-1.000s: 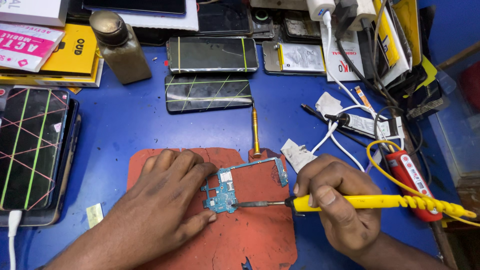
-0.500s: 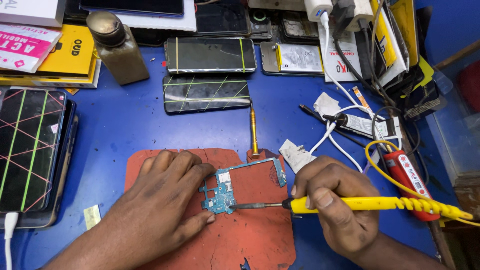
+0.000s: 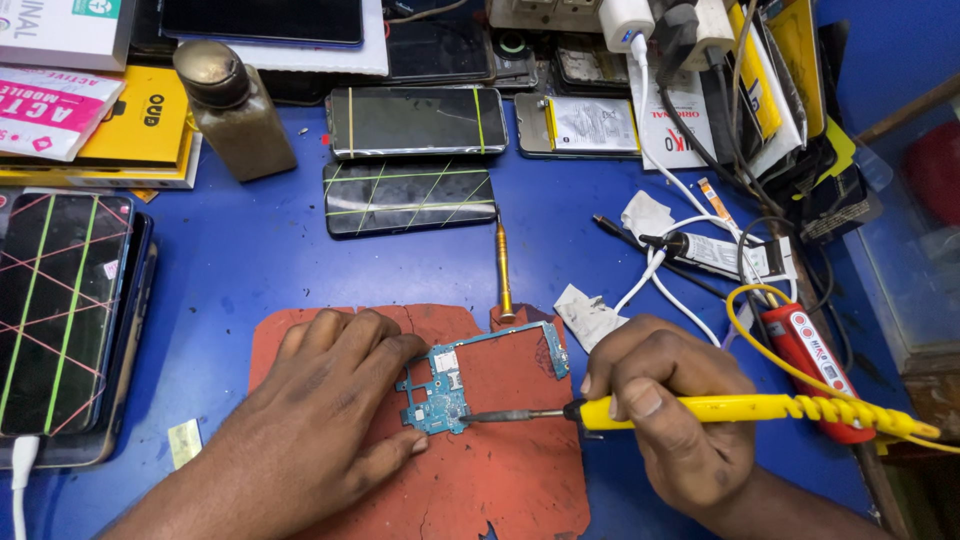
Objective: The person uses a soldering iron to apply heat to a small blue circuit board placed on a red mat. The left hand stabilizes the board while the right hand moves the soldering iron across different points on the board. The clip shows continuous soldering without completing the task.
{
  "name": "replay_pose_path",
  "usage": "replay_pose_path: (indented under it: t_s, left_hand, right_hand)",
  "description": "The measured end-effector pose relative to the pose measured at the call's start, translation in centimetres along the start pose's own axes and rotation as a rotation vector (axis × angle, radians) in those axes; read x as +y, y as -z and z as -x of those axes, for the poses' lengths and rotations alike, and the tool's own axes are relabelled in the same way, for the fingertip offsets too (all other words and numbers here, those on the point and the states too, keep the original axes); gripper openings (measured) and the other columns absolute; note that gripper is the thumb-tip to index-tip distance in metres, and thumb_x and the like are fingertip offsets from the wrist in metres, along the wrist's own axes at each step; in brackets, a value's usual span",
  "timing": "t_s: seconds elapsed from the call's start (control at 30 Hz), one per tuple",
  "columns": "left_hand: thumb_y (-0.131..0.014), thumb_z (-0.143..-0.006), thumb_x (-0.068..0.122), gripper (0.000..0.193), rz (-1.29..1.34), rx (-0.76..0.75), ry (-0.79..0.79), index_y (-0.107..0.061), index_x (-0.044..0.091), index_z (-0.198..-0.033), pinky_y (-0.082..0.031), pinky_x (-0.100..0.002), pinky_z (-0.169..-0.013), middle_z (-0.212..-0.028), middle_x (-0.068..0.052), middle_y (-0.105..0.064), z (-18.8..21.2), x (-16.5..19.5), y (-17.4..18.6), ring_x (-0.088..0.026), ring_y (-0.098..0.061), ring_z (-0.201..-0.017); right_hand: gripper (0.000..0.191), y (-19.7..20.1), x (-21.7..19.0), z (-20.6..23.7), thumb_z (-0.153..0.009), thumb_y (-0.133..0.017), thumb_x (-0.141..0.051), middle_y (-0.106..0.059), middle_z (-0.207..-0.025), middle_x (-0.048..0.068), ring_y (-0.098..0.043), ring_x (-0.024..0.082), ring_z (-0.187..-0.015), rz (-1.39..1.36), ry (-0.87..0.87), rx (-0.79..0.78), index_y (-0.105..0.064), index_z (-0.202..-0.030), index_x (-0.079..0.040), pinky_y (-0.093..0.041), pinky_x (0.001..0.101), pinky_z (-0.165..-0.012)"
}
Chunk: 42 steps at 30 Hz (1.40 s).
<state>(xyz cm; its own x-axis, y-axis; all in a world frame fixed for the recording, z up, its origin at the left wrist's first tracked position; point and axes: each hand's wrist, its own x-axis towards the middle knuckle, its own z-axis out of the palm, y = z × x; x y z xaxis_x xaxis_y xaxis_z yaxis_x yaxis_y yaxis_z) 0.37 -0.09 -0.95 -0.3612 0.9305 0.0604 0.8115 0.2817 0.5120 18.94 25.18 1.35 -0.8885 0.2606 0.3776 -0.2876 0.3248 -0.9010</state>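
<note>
Blue bench (image 3: 250, 250) is bearing a red mat (image 3: 500, 480). Left hand (image 3: 320, 420), lying flat and open, is pinning the circuit board (image 3: 450, 385); right hand (image 3: 665, 410), at 3 o'clock, is gripping a yellow soldering iron (image 3: 720, 408).

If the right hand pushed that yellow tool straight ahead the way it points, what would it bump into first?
The right hand aims the yellow soldering iron leftward. Its tip already sits at the blue circuit board, so the board comes first. Just beyond it are the left hand's fingers, pressing the board onto the red mat.

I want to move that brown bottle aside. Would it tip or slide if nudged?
The brown bottle stands upright, tall for its base, so a high nudge would probably tip it. It looks filled, so likely heavy, and a low push may slide it across the blue table.
</note>
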Motion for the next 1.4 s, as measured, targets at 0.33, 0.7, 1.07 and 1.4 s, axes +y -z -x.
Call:
replay_pose_path:
  t_s: [0.33,0.7,1.07,1.4]
  left_hand:
    - [-0.079,-0.078,0.047,0.069,-0.011,0.003,-0.009,-0.059,0.011,-0.133,-0.038,-0.048,-0.102,-0.12,-0.007,-0.055,-0.07,-0.02,0.01,-0.029,-0.049,-0.116]
    - [-0.078,-0.079,0.047,0.068,0.017,0.039,-0.035,-0.059,0.009,-0.132,-0.038,-0.046,-0.102,-0.122,-0.006,-0.055,-0.01,0.22,0.26,-0.029,-0.049,-0.114]
    - [-0.078,-0.079,0.048,0.069,0.005,0.02,-0.008,-0.059,0.01,-0.133,-0.037,-0.046,-0.103,-0.122,-0.006,-0.056,-0.03,0.21,0.12,-0.028,-0.049,-0.115]
    - [-0.078,-0.079,0.048,0.07,-0.018,0.008,-0.006,-0.059,0.01,-0.134,-0.037,-0.047,-0.104,-0.121,-0.007,-0.056,-0.02,0.11,0.02,-0.03,-0.049,-0.116]
  right_hand:
    - [0.028,0.13,0.06,0.02,-0.104,-0.054,-0.022,-0.068,-0.092,0.015,-0.059,0.014,-0.074,0.007,0.018,-0.042,-0.059,-0.083,-0.004,-0.053,0.0283,-0.07]
    - [0.024,-0.3,0.51,0.03,-0.105,-0.054,-0.019,-0.067,-0.093,0.016,-0.057,0.014,-0.077,-0.03,0.002,0.02,-0.058,-0.088,-0.003,-0.051,0.0299,-0.071]
    - [0.026,-0.25,0.58,0.06,-0.106,-0.055,-0.021,-0.068,-0.093,0.015,-0.056,0.012,-0.075,-0.026,-0.013,0.025,-0.058,-0.088,-0.003,-0.05,0.0283,-0.07]
    - [0.027,-0.33,0.42,-0.04,-0.107,-0.054,-0.023,-0.068,-0.094,0.014,-0.06,0.013,-0.077,0.009,-0.003,-0.025,-0.059,-0.088,-0.004,-0.053,0.0286,-0.072]
